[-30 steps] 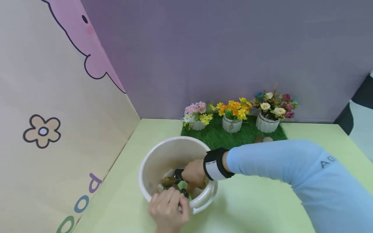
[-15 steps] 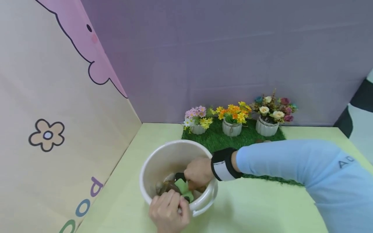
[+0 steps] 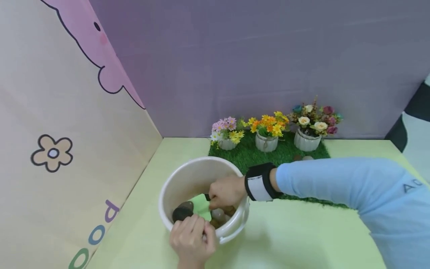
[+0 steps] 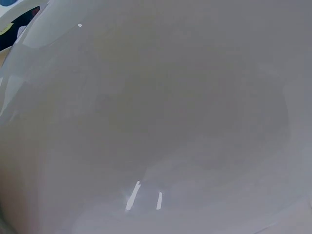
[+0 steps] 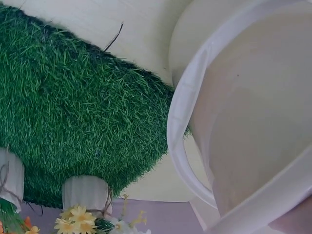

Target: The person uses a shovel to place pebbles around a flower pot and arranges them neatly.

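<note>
In the head view a white bucket [image 3: 163, 201] stands on the pale green table, with several dark, brown and pale stones [image 3: 182, 213] at its bottom. My left hand [image 3: 192, 239] grips the near rim, fingers curled over it. Inside the bucket, my right hand [image 3: 226, 192] is curled round what looks like the dark handle of a flat green-headed tool; its exact kind is unclear. The tool's green head [image 3: 200, 207] lies among the stones. Only the bucket's smooth wall [image 4: 185, 126] fills most of the left wrist view. The right wrist view shows its rim [image 5: 187, 97], not the tool.
Behind the bucket, a strip of artificial grass [image 3: 268, 160] bears three white pots of flowers [image 3: 267, 143]. Small stones [image 3: 307, 158] lie on the grass beyond my right forearm. A printed panel [image 3: 100, 149] stands left, a purple backdrop [image 3: 252, 63] at the back.
The green head has shifted left and farther back among the stones, showing more of its flat face. Dark stones now show at the left. My right wrist has moved slightly right; the left hand still grips the rim.
</note>
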A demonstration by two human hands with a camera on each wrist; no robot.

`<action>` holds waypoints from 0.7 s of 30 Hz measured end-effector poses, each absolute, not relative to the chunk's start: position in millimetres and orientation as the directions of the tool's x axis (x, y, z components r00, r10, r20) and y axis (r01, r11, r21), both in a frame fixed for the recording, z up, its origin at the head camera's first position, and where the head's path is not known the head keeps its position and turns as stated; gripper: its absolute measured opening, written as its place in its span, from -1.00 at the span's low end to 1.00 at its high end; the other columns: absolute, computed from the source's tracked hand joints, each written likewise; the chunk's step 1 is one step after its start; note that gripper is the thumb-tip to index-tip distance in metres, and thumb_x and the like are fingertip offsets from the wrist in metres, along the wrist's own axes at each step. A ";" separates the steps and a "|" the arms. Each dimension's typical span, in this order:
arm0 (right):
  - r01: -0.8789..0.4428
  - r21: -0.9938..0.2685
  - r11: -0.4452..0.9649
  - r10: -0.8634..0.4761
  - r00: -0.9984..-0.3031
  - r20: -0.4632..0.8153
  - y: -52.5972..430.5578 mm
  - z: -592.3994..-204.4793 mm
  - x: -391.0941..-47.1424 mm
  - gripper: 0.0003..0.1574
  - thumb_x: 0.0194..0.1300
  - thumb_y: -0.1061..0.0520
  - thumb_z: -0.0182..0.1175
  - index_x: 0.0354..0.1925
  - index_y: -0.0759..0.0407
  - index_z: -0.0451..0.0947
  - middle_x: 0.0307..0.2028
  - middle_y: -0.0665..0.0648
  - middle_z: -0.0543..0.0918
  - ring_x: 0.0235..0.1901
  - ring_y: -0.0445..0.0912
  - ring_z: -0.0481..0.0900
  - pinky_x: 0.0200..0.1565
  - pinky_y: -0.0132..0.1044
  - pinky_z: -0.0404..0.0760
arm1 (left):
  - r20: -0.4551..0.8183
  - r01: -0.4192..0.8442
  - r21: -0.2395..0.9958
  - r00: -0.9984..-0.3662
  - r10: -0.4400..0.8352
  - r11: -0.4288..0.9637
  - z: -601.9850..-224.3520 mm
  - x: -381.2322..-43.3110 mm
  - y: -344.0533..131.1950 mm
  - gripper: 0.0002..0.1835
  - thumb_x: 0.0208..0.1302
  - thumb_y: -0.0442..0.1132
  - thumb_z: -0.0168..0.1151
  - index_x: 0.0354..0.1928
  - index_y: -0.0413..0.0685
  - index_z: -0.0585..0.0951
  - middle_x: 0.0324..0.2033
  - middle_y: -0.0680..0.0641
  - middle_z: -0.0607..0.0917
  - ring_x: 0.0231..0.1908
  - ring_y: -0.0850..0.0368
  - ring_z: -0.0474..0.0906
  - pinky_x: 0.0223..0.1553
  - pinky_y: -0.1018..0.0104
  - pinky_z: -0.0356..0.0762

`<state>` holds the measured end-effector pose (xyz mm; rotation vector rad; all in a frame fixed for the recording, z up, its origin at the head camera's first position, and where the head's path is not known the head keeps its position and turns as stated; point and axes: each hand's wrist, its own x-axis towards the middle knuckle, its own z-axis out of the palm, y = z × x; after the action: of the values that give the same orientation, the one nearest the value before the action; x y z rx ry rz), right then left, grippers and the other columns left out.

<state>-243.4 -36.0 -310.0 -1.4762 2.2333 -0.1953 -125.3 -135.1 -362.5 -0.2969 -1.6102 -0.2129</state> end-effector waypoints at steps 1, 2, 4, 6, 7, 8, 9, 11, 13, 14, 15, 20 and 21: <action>-0.828 -0.370 0.420 -0.900 -0.327 -0.289 -35.7 -309.3 -244.4 -0.52 0.25 -0.06 0.07 -0.77 0.02 0.41 -0.80 -0.07 0.48 -0.80 -0.32 0.36 -0.66 -0.49 0.33 | 0.997 0.317 -0.043 -0.049 0.062 0.947 -362.3 -125.6 -135.3 -0.82 -0.31 -0.32 -0.12 -0.86 0.00 0.15 -0.85 0.12 0.14 -0.82 0.24 -0.05 -0.69 0.45 -0.15; -0.822 -0.381 0.424 -0.899 -0.330 -0.288 -35.3 -308.4 -245.0 -0.52 0.25 -0.05 0.07 -0.77 0.03 0.41 -0.81 -0.07 0.47 -0.80 -0.32 0.35 -0.65 -0.49 0.33 | 0.997 0.317 -0.043 -0.053 0.063 0.947 -362.3 -125.7 -135.4 -0.81 -0.31 -0.32 -0.12 -0.86 0.00 0.15 -0.85 0.12 0.14 -0.82 0.25 -0.05 -0.69 0.45 -0.15; -0.821 -0.385 0.422 -0.901 -0.336 -0.273 -35.0 -307.5 -245.3 -0.51 0.24 -0.06 0.08 -0.78 0.02 0.37 -0.82 -0.11 0.42 -0.79 -0.32 0.34 -0.64 -0.49 0.32 | 0.996 0.313 -0.043 -0.061 0.066 0.949 -362.5 -125.3 -135.8 -0.81 -0.31 -0.31 -0.12 -0.86 0.00 0.14 -0.85 0.12 0.14 -0.81 0.26 -0.07 -0.68 0.45 -0.15; -0.821 -0.390 0.417 -0.905 -0.334 -0.265 -35.0 -307.8 -244.7 -0.49 0.24 -0.05 0.08 -0.80 0.00 0.32 -0.82 -0.16 0.35 -0.79 -0.32 0.31 -0.64 -0.50 0.30 | 0.995 0.308 -0.046 -0.065 0.069 0.950 -363.2 -124.2 -136.1 -0.81 -0.30 -0.31 -0.12 -0.86 0.01 0.14 -0.85 0.12 0.13 -0.81 0.27 -0.09 -0.68 0.46 -0.17; -0.822 -0.393 0.413 -0.907 -0.331 -0.260 -35.1 -307.1 -244.5 -0.49 0.24 -0.05 0.09 -0.81 -0.02 0.30 -0.83 -0.16 0.33 -0.79 -0.32 0.29 -0.64 -0.50 0.28 | 0.996 0.306 -0.047 -0.062 0.069 0.951 -363.3 -124.0 -136.3 -0.81 -0.30 -0.31 -0.13 -0.86 0.01 0.14 -0.85 0.13 0.13 -0.80 0.27 -0.09 -0.68 0.46 -0.17; -0.823 -0.398 0.405 -0.911 -0.324 -0.256 -35.4 -307.0 -244.3 -0.48 0.24 -0.04 0.08 -0.82 -0.02 0.28 -0.83 -0.17 0.32 -0.79 -0.32 0.27 -0.64 -0.50 0.26 | 0.996 0.304 -0.048 -0.060 0.069 0.951 -363.5 -123.6 -136.4 -0.81 -0.30 -0.31 -0.13 -0.86 0.01 0.13 -0.85 0.13 0.12 -0.80 0.27 -0.09 -0.68 0.46 -0.18; -0.820 -0.408 0.401 -0.913 -0.320 -0.253 -35.6 -306.9 -244.0 -0.47 0.24 -0.03 0.08 -0.83 -0.04 0.25 -0.84 -0.17 0.29 -0.80 -0.32 0.25 -0.65 -0.51 0.23 | 0.996 0.303 -0.049 -0.056 0.070 0.952 -363.7 -123.2 -136.6 -0.81 -0.29 -0.30 -0.13 -0.86 0.01 0.14 -0.84 0.13 0.12 -0.80 0.27 -0.09 -0.68 0.47 -0.18; -0.809 -0.432 0.399 -0.914 -0.316 -0.252 -36.1 -306.8 -243.6 -0.45 0.25 -0.01 0.08 -0.83 -0.04 0.22 -0.84 -0.17 0.25 -0.81 -0.32 0.19 -0.66 -0.50 0.18 | 0.997 0.303 -0.052 -0.045 0.069 0.952 -363.8 -122.7 -136.9 -0.80 -0.28 -0.30 -0.12 -0.85 0.01 0.13 -0.84 0.12 0.11 -0.81 0.26 -0.08 -0.68 0.46 -0.18; -0.791 -0.461 0.402 -0.914 -0.320 -0.248 -36.6 -306.6 -243.6 -0.44 0.26 0.00 0.07 -0.83 -0.04 0.20 -0.85 -0.16 0.23 -0.82 -0.32 0.16 -0.67 -0.50 0.15 | 0.997 0.305 -0.057 -0.030 0.069 0.951 -363.7 -122.9 -137.2 -0.80 -0.27 -0.29 -0.12 -0.85 0.01 0.13 -0.83 0.11 0.10 -0.80 0.24 -0.08 -0.68 0.46 -0.18; -0.784 -0.470 0.405 -0.913 -0.326 -0.244 -36.7 -306.4 -243.6 -0.44 0.25 0.00 0.08 -0.83 -0.04 0.19 -0.85 -0.17 0.21 -0.82 -0.33 0.14 -0.67 -0.50 0.13 | 0.998 0.306 -0.058 -0.020 0.067 0.950 -363.5 -123.4 -137.3 -0.79 -0.27 -0.29 -0.11 -0.85 0.00 0.13 -0.83 0.11 0.10 -0.80 0.23 -0.09 -0.69 0.45 -0.17; -0.776 -0.479 0.410 -0.912 -0.334 -0.240 -36.5 -305.9 -243.8 -0.44 0.25 0.00 0.08 -0.83 -0.04 0.18 -0.85 -0.16 0.20 -0.82 -0.33 0.12 -0.67 -0.50 0.12 | 0.998 0.307 -0.060 -0.010 0.066 0.950 -363.2 -123.9 -137.3 -0.79 -0.27 -0.28 -0.11 -0.85 0.00 0.12 -0.83 0.10 0.10 -0.80 0.22 -0.09 -0.69 0.45 -0.17; -0.753 -0.494 0.436 -0.900 -0.367 -0.234 -33.3 -301.5 -245.3 -0.44 0.25 -0.01 0.08 -0.83 -0.03 0.18 -0.84 -0.16 0.21 -0.82 -0.32 0.12 -0.66 -0.49 0.13 | 0.998 0.318 -0.068 0.023 0.064 0.946 -360.6 -126.9 -136.8 -0.77 -0.23 -0.27 -0.11 -0.85 0.00 0.12 -0.83 0.09 0.12 -0.81 0.22 -0.05 -0.70 0.43 -0.13; -0.749 -0.494 0.442 -0.897 -0.374 -0.235 -32.6 -300.1 -245.9 -0.45 0.25 -0.01 0.08 -0.82 -0.03 0.19 -0.84 -0.15 0.22 -0.81 -0.31 0.13 -0.65 -0.49 0.14 | 0.997 0.319 -0.071 0.024 0.067 0.945 -360.0 -127.5 -136.9 -0.77 -0.22 -0.27 -0.11 -0.85 0.00 0.13 -0.83 0.09 0.13 -0.81 0.22 -0.04 -0.70 0.44 -0.12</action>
<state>-245.9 -32.6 -300.1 -1.3823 2.2288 -0.4223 -127.5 -136.9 -360.0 -0.3097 -1.5423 -0.1997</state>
